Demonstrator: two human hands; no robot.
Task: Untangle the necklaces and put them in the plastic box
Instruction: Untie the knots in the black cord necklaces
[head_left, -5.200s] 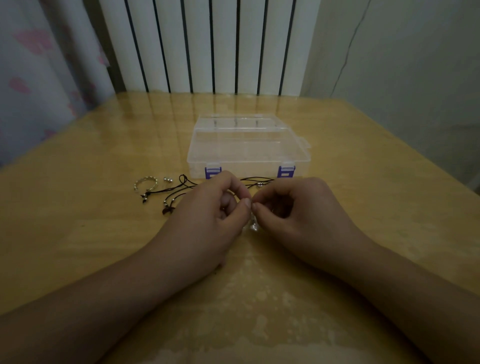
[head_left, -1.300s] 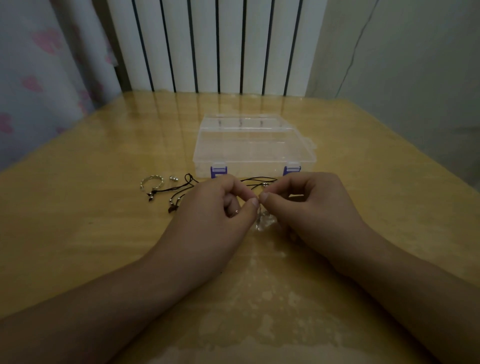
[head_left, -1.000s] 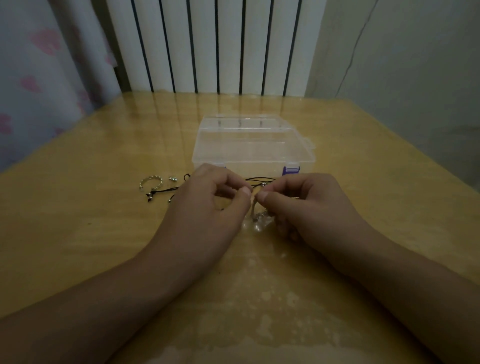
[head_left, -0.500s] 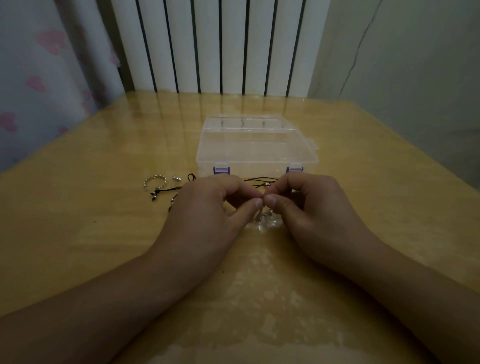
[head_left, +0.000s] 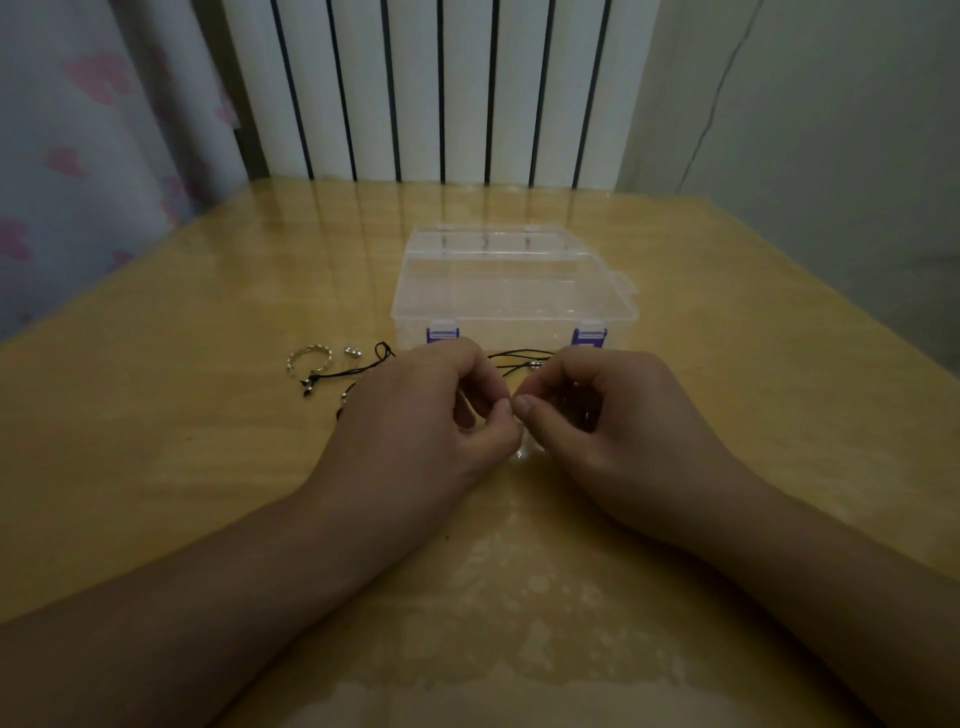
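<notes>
Here, left to right on the table: a silver ring and black-cord necklaces lie toward its left edge; the left hand and right hand meet thumb-tip to thumb-tip, fingers curled, pinching a tangled necklace, mostly hidden. The closed plastic box sits just beyond them, toward the far edge.

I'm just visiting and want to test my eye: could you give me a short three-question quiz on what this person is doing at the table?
1. True or false: the plastic box has its lid shut.
2. Which lies to the left of the left hand: A) scissors B) a silver ring C) a coin?
3. Where do both thumbs meet?

Key
1. True; both purple latches are down.
2. B
3. Between the left hand and right hand, where they pinch something small near the black cord necklaces.
</notes>
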